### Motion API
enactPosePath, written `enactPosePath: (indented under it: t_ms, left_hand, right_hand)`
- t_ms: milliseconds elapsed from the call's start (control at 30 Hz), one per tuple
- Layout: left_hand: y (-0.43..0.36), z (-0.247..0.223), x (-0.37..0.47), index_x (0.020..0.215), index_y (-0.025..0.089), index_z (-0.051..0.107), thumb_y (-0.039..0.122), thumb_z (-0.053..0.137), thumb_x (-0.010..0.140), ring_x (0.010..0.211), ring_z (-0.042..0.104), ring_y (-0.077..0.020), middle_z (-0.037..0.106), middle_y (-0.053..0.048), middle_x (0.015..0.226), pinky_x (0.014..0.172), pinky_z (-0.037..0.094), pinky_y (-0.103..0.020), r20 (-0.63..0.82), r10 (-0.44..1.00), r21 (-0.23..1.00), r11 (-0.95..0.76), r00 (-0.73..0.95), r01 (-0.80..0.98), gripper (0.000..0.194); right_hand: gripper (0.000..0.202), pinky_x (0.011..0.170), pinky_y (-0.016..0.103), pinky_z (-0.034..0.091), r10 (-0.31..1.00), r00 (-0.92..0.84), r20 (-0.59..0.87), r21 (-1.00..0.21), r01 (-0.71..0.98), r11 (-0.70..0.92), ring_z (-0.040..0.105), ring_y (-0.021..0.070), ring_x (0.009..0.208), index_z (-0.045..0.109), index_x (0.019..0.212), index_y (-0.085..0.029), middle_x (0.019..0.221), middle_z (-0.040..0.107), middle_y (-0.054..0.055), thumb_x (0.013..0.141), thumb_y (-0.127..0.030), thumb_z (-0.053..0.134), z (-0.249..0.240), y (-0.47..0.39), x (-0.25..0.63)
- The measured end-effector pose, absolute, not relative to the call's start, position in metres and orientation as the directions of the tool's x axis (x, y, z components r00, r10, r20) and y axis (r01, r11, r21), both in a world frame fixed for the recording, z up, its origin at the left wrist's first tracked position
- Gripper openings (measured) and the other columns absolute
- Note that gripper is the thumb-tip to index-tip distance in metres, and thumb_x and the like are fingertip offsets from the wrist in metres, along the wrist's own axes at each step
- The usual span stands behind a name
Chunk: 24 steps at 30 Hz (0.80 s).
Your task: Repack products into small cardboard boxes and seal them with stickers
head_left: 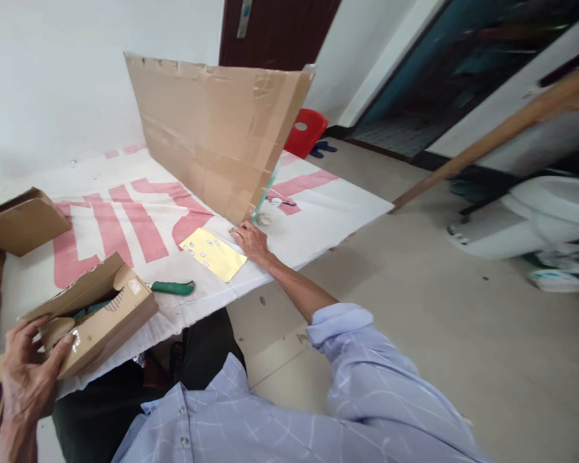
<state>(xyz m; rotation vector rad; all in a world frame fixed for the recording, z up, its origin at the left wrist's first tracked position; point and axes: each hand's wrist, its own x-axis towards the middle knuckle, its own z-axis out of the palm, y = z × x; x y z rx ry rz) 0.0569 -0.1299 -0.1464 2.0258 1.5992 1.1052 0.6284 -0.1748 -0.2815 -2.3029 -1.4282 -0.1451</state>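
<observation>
My left hand grips the near end of an open, narrow cardboard box at the table's front left, thumb on one wall and fingers on the other. Something dark green lies inside it, mostly hidden. My right hand rests on the table at the lower corner of a large upright cardboard sheet; its fingers are bent, and what they hold, if anything, is too small to name. Between the hands lie a yellow sheet with small white stickers and a green-handled tool. A roll of clear tape sits beside my right hand.
More open cardboard boxes stand at the left edge. The table has a white cloth with red print. Behind it is a red chair. A wooden pole leans at the right, near a white bin.
</observation>
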Motion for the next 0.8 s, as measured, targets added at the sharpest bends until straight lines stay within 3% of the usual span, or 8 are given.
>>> enactPosePath:
  t_ms: [167,300,500,600,700,800]
  left_hand:
    - [-0.139,-0.143,0.057,0.122,0.026,0.070,0.060,0.083,0.080,0.125,0.071,-0.0348,0.060,-0.012,0.142,0.107,0.063,-0.054,0.322,0.935,0.708,-0.341,0.147,0.619,0.055]
    - [-0.144,-0.144,0.053,0.129,0.025,0.067,0.059,0.084,0.081,0.129,0.070,-0.0335,0.058,-0.011,0.147,0.108,0.063,-0.051,0.285,0.942,0.732,-0.332,0.175,0.595,0.062]
    - [-0.151,-0.152,0.039,0.137,0.025,0.067,0.070,0.091,0.072,0.146,0.059,-0.0414,0.051,-0.014,0.160,0.114,0.060,-0.055,0.220,0.945,0.796,-0.317,0.242,0.516,0.082]
    - [-0.155,-0.158,0.034,0.130,0.026,0.072,0.075,0.091,0.070,0.158,0.047,-0.0444,0.045,-0.015,0.168,0.118,0.056,-0.056,0.180,0.950,0.817,-0.288,0.254,0.499,0.080]
    - [-0.159,-0.162,0.031,0.124,0.027,0.077,0.074,0.092,0.070,0.165,0.037,-0.0450,0.041,-0.015,0.173,0.122,0.053,-0.056,0.178,0.945,0.816,-0.298,0.275,0.495,0.073]
    - [-0.161,-0.161,0.032,0.126,0.028,0.079,0.074,0.091,0.071,0.167,0.033,-0.0452,0.041,-0.014,0.175,0.124,0.050,-0.058,0.165,0.946,0.823,-0.288,0.280,0.489,0.073]
  right_hand:
    - [0.028,0.076,0.037,0.042,0.787,0.559,0.259,-0.288,0.823,-0.490,0.062,0.0287,0.101,0.081,0.111,-0.014,0.123,0.071,0.021,0.103,-0.026,0.057,-0.291,-0.176,0.613]
    - [0.028,0.076,0.041,0.043,0.817,0.536,0.213,-0.277,0.835,-0.476,0.064,0.0335,0.104,0.079,0.115,-0.012,0.125,0.071,0.026,0.101,-0.025,0.058,-0.287,-0.183,0.609]
    - [0.037,0.085,0.053,0.049,0.849,0.511,0.134,-0.271,0.843,-0.465,0.071,0.0453,0.109,0.083,0.112,-0.013,0.123,0.072,0.032,0.107,-0.033,0.053,-0.256,-0.196,0.606]
    - [0.039,0.090,0.060,0.051,0.845,0.505,0.176,-0.286,0.848,-0.447,0.072,0.0515,0.113,0.083,0.115,-0.013,0.123,0.071,0.033,0.107,-0.033,0.050,-0.235,-0.197,0.597]
    - [0.039,0.095,0.064,0.054,0.878,0.329,0.348,-0.373,0.908,-0.193,0.073,0.0497,0.113,0.081,0.115,-0.013,0.117,0.074,0.031,0.105,-0.030,0.047,-0.212,-0.187,0.569]
    - [0.033,0.102,0.057,0.058,0.884,0.072,0.461,-0.401,0.906,0.135,0.074,0.0392,0.116,0.079,0.116,-0.016,0.123,0.078,0.023,0.102,-0.031,0.052,-0.190,-0.170,0.512]
